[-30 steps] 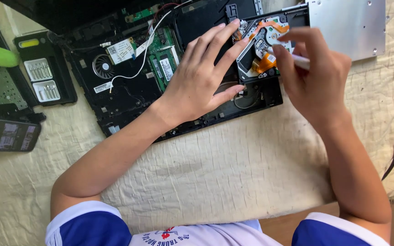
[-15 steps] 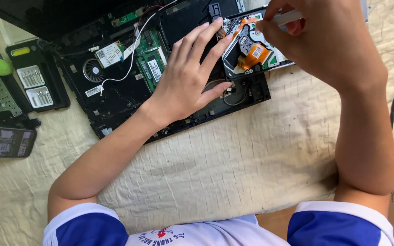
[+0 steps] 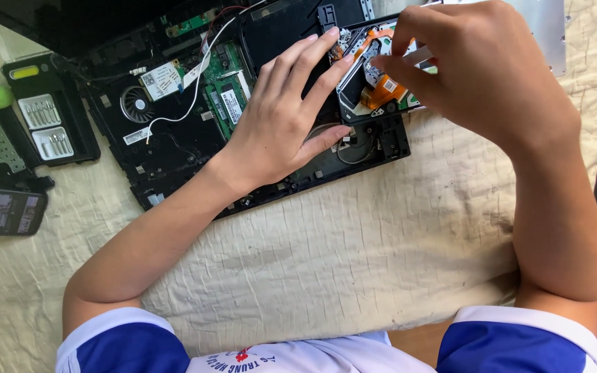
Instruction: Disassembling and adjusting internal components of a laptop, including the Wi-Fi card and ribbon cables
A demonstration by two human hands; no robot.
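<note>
Our left hand point(image 3: 281, 131) lies flat with fingers spread loose on the opened laptop base point(image 3: 174, 148), which rests on a cream quilted cloth point(image 3: 381, 255). Our right hand point(image 3: 481, 76) pinches a thin pale tool point(image 3: 419, 59) over the laptop's metal drive unit point(image 3: 371, 76).

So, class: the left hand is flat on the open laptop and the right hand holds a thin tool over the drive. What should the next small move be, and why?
Probably lower the tool onto the drive and work there. The left hand already braces the laptop, and the right hand pinches the tool just above the drive's orange ribbon.
</note>
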